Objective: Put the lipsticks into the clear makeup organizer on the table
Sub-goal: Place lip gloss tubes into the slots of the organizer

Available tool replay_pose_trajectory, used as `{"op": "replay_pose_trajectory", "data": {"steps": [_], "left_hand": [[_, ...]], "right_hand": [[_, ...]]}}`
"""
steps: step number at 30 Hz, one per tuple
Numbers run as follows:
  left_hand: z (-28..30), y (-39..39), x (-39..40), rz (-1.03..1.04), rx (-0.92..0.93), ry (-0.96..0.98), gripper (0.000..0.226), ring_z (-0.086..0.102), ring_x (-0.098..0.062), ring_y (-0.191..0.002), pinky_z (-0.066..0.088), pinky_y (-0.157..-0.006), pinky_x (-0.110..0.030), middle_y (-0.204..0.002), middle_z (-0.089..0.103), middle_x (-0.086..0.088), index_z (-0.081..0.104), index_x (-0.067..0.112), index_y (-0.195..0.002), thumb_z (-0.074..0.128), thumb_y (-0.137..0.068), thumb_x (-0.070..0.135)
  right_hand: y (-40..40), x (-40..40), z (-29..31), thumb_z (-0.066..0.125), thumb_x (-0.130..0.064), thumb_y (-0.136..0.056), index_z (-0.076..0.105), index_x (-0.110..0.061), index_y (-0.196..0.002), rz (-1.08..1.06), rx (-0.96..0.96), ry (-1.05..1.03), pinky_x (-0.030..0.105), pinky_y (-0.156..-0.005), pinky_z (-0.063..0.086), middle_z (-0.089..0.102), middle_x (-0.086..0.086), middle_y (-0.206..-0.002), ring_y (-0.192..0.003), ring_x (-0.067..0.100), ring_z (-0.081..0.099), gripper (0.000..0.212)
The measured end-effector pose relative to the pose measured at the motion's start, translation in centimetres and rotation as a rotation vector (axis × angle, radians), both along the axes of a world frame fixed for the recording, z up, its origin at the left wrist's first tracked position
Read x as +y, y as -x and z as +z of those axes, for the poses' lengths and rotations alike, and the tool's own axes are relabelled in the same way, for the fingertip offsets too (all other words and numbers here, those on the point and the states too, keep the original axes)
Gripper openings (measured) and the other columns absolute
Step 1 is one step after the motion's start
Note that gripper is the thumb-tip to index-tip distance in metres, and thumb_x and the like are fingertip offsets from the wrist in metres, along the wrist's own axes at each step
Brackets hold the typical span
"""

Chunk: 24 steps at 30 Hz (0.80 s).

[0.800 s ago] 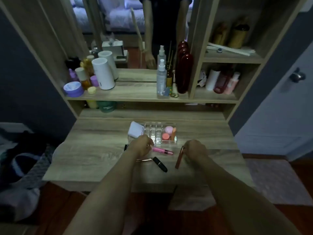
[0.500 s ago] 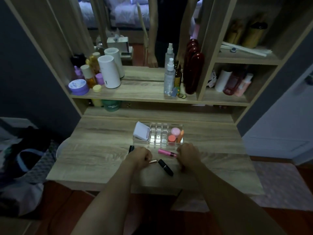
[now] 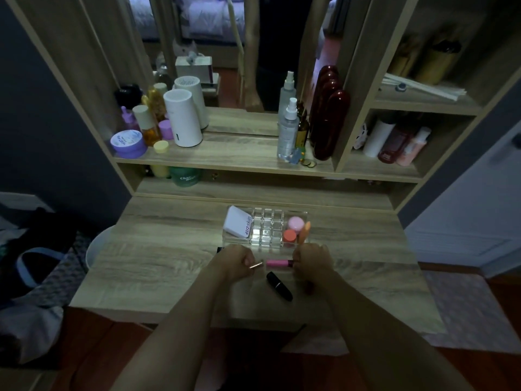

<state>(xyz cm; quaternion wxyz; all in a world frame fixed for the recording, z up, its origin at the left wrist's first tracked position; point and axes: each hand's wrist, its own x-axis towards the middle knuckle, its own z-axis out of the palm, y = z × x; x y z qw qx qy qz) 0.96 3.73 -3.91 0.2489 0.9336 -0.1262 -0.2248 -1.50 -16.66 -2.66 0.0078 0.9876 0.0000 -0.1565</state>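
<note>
The clear makeup organizer (image 3: 266, 214) stands at the middle of the table, and its small grid cells hold nothing. My left hand (image 3: 235, 262) is closed on a thin rose-gold lipstick (image 3: 257, 265) whose tip pokes out to the right. My right hand (image 3: 313, 259) is closed just in front of the organizer; a dark red-brown lipstick (image 3: 309, 287) shows dimly below it. Its fingers touch the dark cap end of a pink lipstick (image 3: 276, 263) lying between my hands. A black lipstick (image 3: 279, 282) lies loose nearer to me.
In the organizer are a white compact box (image 3: 236, 224), a pink jar (image 3: 296, 222), an orange jar (image 3: 289, 235) and an orange tube (image 3: 306, 228). A small black item (image 3: 220, 249) peeks out behind my left hand. The shelf (image 3: 239, 158) above holds bottles and jars.
My left hand drew back from the pink lipstick and closed on the rose-gold one. My right hand moved left with the red-brown lipstick to the pink lipstick's cap end.
</note>
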Motion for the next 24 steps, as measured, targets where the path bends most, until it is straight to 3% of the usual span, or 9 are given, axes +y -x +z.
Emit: {"op": "replay_pose_trajectory", "data": {"steps": [5,7,10,12,14,16,18,21,24], "left_hand": [[1.9,-1.9,-0.2,0.087,-0.031,0.171,0.017,0.054,-0.012,-0.072,0.037,-0.053,-0.010,-0.077,0.061,0.002,0.069,0.007,-0.090,0.068,-0.073,0.007],[3.0,-2.8,-0.2,0.144,-0.067,0.262,0.012,0.052,-0.007,-0.061,0.037,-0.050,-0.009,-0.067,0.057,0.006,0.068,0.006,-0.085,0.069,-0.073,0.004],[5.1,-4.0,-0.2,0.196,-0.042,0.422,0.017,0.048,-0.002,-0.051,0.043,-0.058,-0.021,-0.058,0.048,0.005,0.058,0.009,-0.071,0.065,-0.077,-0.005],[6.3,-5.0,-0.3,0.247,-0.047,0.519,0.027,0.054,-0.010,-0.061,0.050,-0.067,-0.029,-0.062,0.050,0.002,0.054,0.015,-0.067,0.064,-0.078,-0.007],[7.2,-5.9,-0.5,0.263,-0.077,0.575,0.014,0.054,-0.013,-0.064,0.049,-0.067,-0.027,-0.068,0.054,0.001,0.061,0.006,-0.082,0.065,-0.078,-0.007],[7.9,-6.9,-0.8,0.266,-0.110,0.591,0.021,0.051,-0.009,-0.063,0.047,-0.065,-0.023,-0.070,0.054,0.003,0.060,-0.005,-0.099,0.063,-0.079,-0.007],[8.3,-7.9,-1.1,0.270,-0.140,0.597,0.024,0.051,-0.009,-0.062,0.047,-0.065,-0.023,-0.070,0.053,0.004,0.058,-0.007,-0.103,0.062,-0.079,-0.007],[8.7,-9.0,-1.6,0.292,-0.200,0.600,0.025,0.060,-0.018,-0.074,0.047,-0.065,-0.020,-0.071,0.058,0.001,0.062,-0.007,-0.103,0.062,-0.078,-0.008],[8.4,-9.7,-1.6,0.292,-0.247,0.580,0.024,0.062,-0.018,-0.078,0.046,-0.059,-0.007,-0.079,0.063,-0.004,0.065,-0.002,-0.100,0.064,-0.077,-0.006]], "right_hand": [[-0.5,0.4,0.7,0.072,-0.020,-0.071,0.066,-0.012,-0.097,0.057,0.097,0.042,0.043,-0.093,0.047,0.070,0.009,-0.104,-0.099,0.027,0.065,0.028],[-1.0,0.0,1.2,0.067,-0.020,-0.078,0.064,-0.008,-0.103,0.007,0.116,-0.085,0.039,-0.089,0.049,0.068,0.013,-0.110,-0.103,0.030,0.064,0.028],[-2.1,-0.5,2.5,0.057,-0.011,-0.087,0.064,-0.004,-0.103,-0.093,0.122,-0.368,0.033,-0.082,0.048,0.066,0.019,-0.114,-0.107,0.032,0.062,0.018],[-2.9,-0.4,3.9,0.059,-0.005,-0.086,0.066,-0.002,-0.096,-0.097,0.090,-0.476,0.030,-0.077,0.047,0.067,0.019,-0.110,-0.102,0.031,0.063,0.013],[-4.0,-0.1,5.5,0.064,-0.005,-0.085,0.069,0.000,-0.095,-0.054,0.058,-0.510,0.026,-0.072,0.046,0.071,0.016,-0.104,-0.092,0.025,0.065,0.013],[-5.2,0.3,6.9,0.065,-0.008,-0.085,0.071,-0.002,-0.092,-0.033,0.005,-0.510,0.025,-0.068,0.044,0.073,0.015,-0.098,-0.085,0.023,0.065,0.012],[-6.6,0.6,8.1,0.064,-0.009,-0.085,0.071,-0.005,-0.092,-0.032,-0.093,-0.516,0.022,-0.066,0.044,0.073,0.013,-0.098,-0.086,0.021,0.066,0.011],[-8.2,1.5,9.1,0.062,-0.005,-0.084,0.072,-0.007,-0.097,-0.031,-0.241,-0.496,0.029,-0.083,0.049,0.072,0.012,-0.105,-0.099,0.025,0.065,0.016],[-9.3,2.4,9.2,0.060,-0.003,-0.085,0.072,-0.008,-0.101,-0.035,-0.291,-0.455,0.033,-0.090,0.050,0.070,0.013,-0.111,-0.105,0.028,0.063,0.021]]}}
